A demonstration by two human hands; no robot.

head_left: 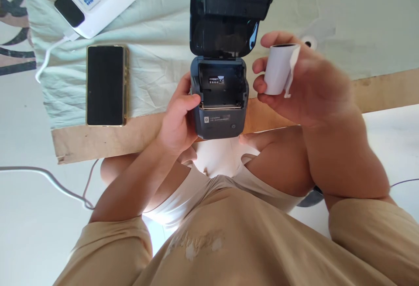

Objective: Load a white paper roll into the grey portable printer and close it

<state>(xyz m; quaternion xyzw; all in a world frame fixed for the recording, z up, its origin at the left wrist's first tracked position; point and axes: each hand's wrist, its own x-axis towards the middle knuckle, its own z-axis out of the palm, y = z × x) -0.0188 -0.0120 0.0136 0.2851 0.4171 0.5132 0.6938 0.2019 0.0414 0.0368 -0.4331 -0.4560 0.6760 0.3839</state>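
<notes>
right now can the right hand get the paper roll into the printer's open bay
Probably yes. The right hand holds the paper roll just beside the printer, whose lid is flipped up, leaving the bay uncovered. The left hand grips the printer's other side, clear of the opening.

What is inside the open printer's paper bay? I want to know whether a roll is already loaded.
The printer bay holds no roll, only a small label on its back wall. The paper roll is in the right hand; the bay's front floor is hidden.
</notes>
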